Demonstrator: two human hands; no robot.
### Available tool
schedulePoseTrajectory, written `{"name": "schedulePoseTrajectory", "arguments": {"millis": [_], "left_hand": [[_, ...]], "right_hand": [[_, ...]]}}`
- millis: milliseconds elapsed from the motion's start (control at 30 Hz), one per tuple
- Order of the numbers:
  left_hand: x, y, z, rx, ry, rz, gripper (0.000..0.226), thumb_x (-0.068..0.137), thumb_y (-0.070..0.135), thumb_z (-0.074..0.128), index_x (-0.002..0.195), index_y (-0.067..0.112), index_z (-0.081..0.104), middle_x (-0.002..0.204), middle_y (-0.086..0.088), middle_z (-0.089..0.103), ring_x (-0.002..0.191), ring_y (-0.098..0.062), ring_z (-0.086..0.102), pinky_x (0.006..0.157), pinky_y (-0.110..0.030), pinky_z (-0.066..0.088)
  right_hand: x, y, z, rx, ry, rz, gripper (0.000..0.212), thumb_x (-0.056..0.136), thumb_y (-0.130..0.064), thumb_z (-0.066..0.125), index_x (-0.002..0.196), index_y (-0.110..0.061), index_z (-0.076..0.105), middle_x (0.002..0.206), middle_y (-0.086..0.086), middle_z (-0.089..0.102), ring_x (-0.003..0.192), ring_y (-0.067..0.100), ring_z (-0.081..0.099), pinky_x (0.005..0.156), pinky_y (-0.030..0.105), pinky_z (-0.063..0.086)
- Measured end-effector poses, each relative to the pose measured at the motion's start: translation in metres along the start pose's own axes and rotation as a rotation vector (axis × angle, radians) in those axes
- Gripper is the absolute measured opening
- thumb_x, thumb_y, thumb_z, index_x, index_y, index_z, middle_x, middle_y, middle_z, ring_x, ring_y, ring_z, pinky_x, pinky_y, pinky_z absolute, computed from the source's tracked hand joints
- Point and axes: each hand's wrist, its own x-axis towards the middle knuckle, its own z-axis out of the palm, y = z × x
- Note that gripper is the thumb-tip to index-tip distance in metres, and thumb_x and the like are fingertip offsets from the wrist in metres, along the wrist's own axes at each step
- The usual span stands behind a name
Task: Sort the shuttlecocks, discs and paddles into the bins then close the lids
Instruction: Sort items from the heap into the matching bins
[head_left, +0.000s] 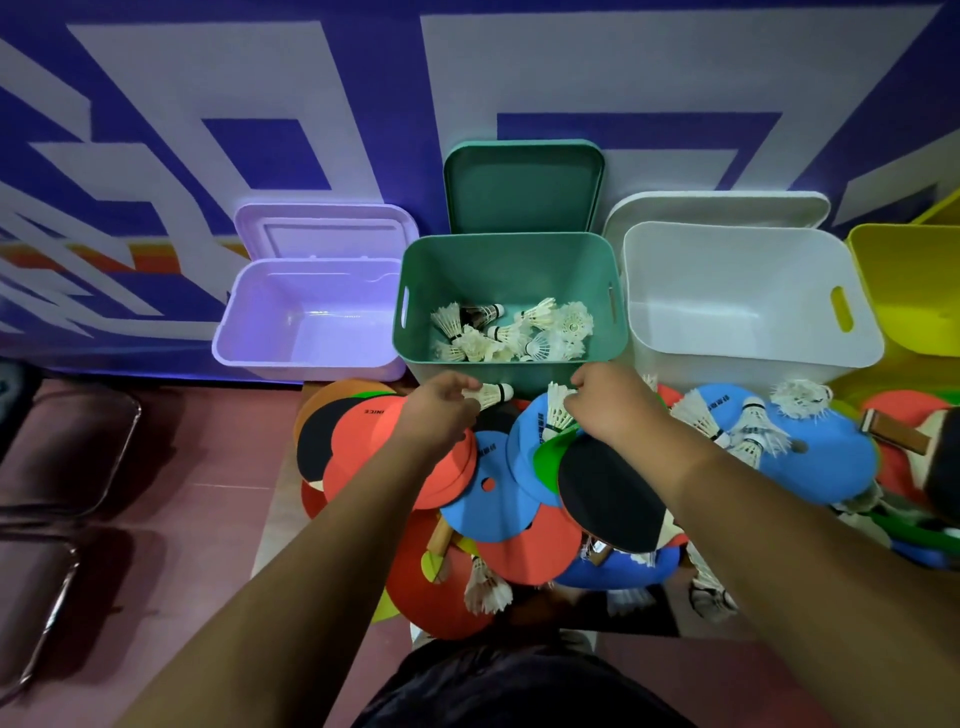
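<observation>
My left hand (441, 410) grips a white shuttlecock (493, 396), cork end pointing right, just in front of the green bin (415, 270). My right hand (605, 405) pinches another shuttlecock (558, 413) by its feathers above a blue disc (524, 447). The green bin holds several shuttlecocks (511, 332). On the floor lies a heap of red, blue, orange and green discs (519, 551) with a black-faced paddle (610, 493) and loose shuttlecocks (727, 426) on top.
An open lilac bin (306, 358) stands left of the green one and an open white bin (753, 353) right of it, lids leaning against the blue-and-white wall. A yellow bin (914, 291) sits far right. Dark chair seats (57, 457) fill the left side.
</observation>
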Motion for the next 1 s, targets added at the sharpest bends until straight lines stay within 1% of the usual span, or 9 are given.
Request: {"name": "schedulePoseTrajectory", "arguments": {"millis": [167, 233, 300, 367, 467, 667, 833, 933, 1000], "left_hand": [[0.001, -0.006, 0.008, 0.122, 0.005, 0.040, 0.031, 0.090, 0.012, 0.070, 0.118, 0.021, 0.078, 0.088, -0.002, 0.073, 0.079, -0.024, 0.069, 0.079, -0.043, 0.063], [-0.003, -0.005, 0.009, 0.138, 0.035, 0.068, 0.028, 0.090, 0.012, 0.069, 0.116, 0.021, 0.078, 0.088, -0.001, 0.073, 0.070, -0.020, 0.065, 0.073, -0.041, 0.061], [-0.007, -0.002, 0.009, 0.123, 0.068, 0.091, 0.024, 0.091, 0.010, 0.068, 0.109, 0.021, 0.078, 0.078, 0.003, 0.069, 0.061, -0.014, 0.058, 0.061, -0.031, 0.052], [-0.012, 0.001, 0.007, 0.094, 0.091, 0.108, 0.021, 0.090, 0.009, 0.067, 0.102, 0.023, 0.077, 0.071, 0.005, 0.063, 0.055, -0.010, 0.053, 0.054, -0.024, 0.043], [-0.018, 0.007, 0.000, 0.037, 0.117, 0.153, 0.020, 0.090, 0.010, 0.067, 0.099, 0.026, 0.075, 0.069, 0.005, 0.057, 0.054, -0.012, 0.046, 0.055, -0.026, 0.040], [-0.025, 0.031, -0.021, -0.002, 0.224, 0.233, 0.021, 0.094, 0.016, 0.067, 0.109, 0.030, 0.071, 0.078, 0.002, 0.055, 0.063, -0.014, 0.050, 0.060, -0.031, 0.045], [-0.017, 0.063, -0.043, -0.066, 0.335, 0.278, 0.025, 0.083, 0.026, 0.067, 0.106, 0.035, 0.072, 0.075, 0.006, 0.062, 0.067, -0.016, 0.060, 0.069, -0.041, 0.056], [-0.004, 0.077, -0.053, -0.134, 0.348, 0.262, 0.040, 0.078, 0.037, 0.066, 0.118, 0.035, 0.065, 0.094, 0.006, 0.076, 0.082, -0.018, 0.074, 0.082, -0.044, 0.062], [0.004, 0.081, -0.056, -0.181, 0.331, 0.236, 0.065, 0.075, 0.048, 0.068, 0.136, 0.033, 0.054, 0.111, 0.008, 0.076, 0.098, -0.021, 0.076, 0.094, -0.049, 0.061]], "right_hand": [[-0.002, 0.005, 0.006, -0.140, -0.029, -0.027, 0.029, 0.090, -0.014, 0.063, 0.116, -0.017, 0.075, 0.115, 0.008, 0.071, 0.107, 0.034, 0.068, 0.091, 0.041, 0.059], [-0.002, 0.006, 0.008, -0.151, -0.046, -0.037, 0.023, 0.088, -0.013, 0.062, 0.105, -0.018, 0.076, 0.105, 0.006, 0.072, 0.099, 0.032, 0.069, 0.083, 0.039, 0.060], [-0.003, 0.009, 0.008, -0.133, -0.052, -0.049, 0.016, 0.087, -0.013, 0.061, 0.093, -0.018, 0.075, 0.093, 0.005, 0.070, 0.091, 0.031, 0.068, 0.072, 0.033, 0.055], [-0.004, 0.009, 0.005, -0.077, -0.041, -0.077, 0.014, 0.087, -0.014, 0.062, 0.091, -0.020, 0.074, 0.091, 0.003, 0.069, 0.088, 0.029, 0.067, 0.071, 0.033, 0.053], [-0.009, 0.004, -0.005, 0.049, -0.014, -0.151, 0.008, 0.088, -0.018, 0.065, 0.088, -0.020, 0.073, 0.084, 0.002, 0.070, 0.081, 0.026, 0.068, 0.074, 0.037, 0.059], [-0.019, -0.013, -0.036, 0.307, 0.061, -0.225, 0.010, 0.092, -0.025, 0.070, 0.101, -0.028, 0.074, 0.091, -0.011, 0.069, 0.088, 0.014, 0.066, 0.072, 0.024, 0.046], [-0.013, -0.027, -0.062, 0.427, 0.274, -0.253, 0.016, 0.095, -0.024, 0.069, 0.110, -0.020, 0.075, 0.097, -0.006, 0.071, 0.091, 0.016, 0.067, 0.081, 0.027, 0.048], [-0.002, -0.037, -0.075, 0.540, 0.307, -0.246, 0.027, 0.096, -0.022, 0.068, 0.123, -0.021, 0.072, 0.112, -0.005, 0.072, 0.094, 0.016, 0.072, 0.087, 0.034, 0.059], [0.002, -0.045, -0.081, 0.536, 0.213, -0.259, 0.046, 0.096, -0.022, 0.067, 0.141, -0.022, 0.061, 0.131, -0.008, 0.065, 0.107, 0.012, 0.069, 0.090, 0.031, 0.056]]}}
